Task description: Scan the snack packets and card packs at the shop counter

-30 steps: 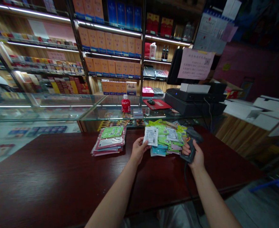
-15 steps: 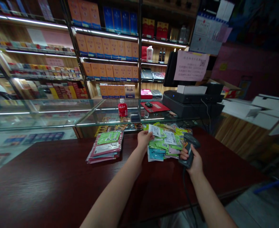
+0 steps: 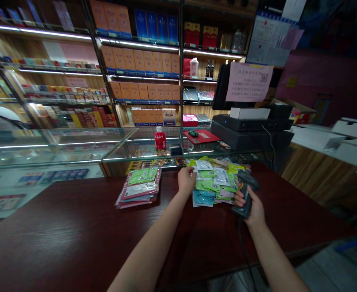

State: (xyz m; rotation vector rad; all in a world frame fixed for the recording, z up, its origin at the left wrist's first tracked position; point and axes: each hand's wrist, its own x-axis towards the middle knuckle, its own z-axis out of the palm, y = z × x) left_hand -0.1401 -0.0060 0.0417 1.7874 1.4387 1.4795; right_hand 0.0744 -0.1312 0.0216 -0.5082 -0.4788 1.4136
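1 scanner [image 3: 247, 181] in right hand [image 3: 256, 211], 1 notice [image 3: 248, 82] (blurry characters)

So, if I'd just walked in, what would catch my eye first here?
Probably the bright heap of small packets on the dark table, with the left hand at its left edge. The right hand grips a dark handheld scanner to its right. Beyond, a red bottle stands on the glass counter.

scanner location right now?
In the head view, right of centre: the scanner is gripped in the right hand, just right of the packet pile, above the dark red table.
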